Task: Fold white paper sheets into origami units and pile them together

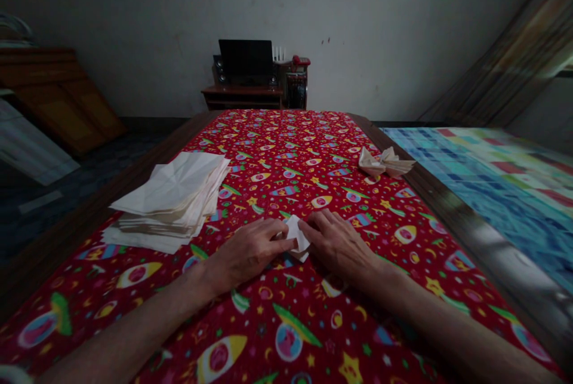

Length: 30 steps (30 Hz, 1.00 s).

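Note:
My left hand (248, 249) and my right hand (335, 242) rest on a red patterned tablecloth (286, 324), close together in the middle. Between them sits a small folded white paper (296, 237). The fingertips of both hands pinch its edges, left hand from the left, right hand from the right. Part of the paper is hidden under my fingers.
A stack of white paper sheets (172, 202) lies to the left of my hands. Folded paper shapes (384, 163) sit near the table's right edge. A bed with a blue checked cover (492, 193) stands to the right. A desk with a dark monitor (246, 61) is at the far wall.

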Each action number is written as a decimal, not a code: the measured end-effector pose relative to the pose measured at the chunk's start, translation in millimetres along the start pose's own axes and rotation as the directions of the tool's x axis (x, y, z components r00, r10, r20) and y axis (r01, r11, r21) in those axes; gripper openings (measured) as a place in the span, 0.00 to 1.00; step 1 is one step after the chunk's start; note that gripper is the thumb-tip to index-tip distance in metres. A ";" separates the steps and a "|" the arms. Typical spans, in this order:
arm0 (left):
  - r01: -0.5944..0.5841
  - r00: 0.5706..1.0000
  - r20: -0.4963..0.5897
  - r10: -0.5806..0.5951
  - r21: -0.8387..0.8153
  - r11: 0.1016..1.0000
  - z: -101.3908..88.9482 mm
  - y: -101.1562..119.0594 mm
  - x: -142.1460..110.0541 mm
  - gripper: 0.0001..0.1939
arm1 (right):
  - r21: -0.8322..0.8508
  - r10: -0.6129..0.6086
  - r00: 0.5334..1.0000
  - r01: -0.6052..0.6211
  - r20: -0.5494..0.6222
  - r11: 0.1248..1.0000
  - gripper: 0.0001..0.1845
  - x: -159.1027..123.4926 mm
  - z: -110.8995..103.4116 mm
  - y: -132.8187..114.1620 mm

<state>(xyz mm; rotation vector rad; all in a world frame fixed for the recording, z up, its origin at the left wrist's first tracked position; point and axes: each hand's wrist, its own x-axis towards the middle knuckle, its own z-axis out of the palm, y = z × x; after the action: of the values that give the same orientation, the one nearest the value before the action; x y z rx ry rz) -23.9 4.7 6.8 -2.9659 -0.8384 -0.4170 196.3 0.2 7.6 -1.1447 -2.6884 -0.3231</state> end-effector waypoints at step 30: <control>0.189 0.974 0.108 -0.199 0.093 0.977 -5.6 6.6 18.1 0.19 | 0.197 -0.161 0.985 0.169 -0.055 0.966 0.13 -8.6 0.6 8.1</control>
<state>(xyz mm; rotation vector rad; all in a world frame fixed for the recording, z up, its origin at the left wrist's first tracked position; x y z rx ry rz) -7.1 7.7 17.3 -2.8662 -1.1352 -0.2098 208.0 0.0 5.7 -0.8521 -2.7138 -0.0929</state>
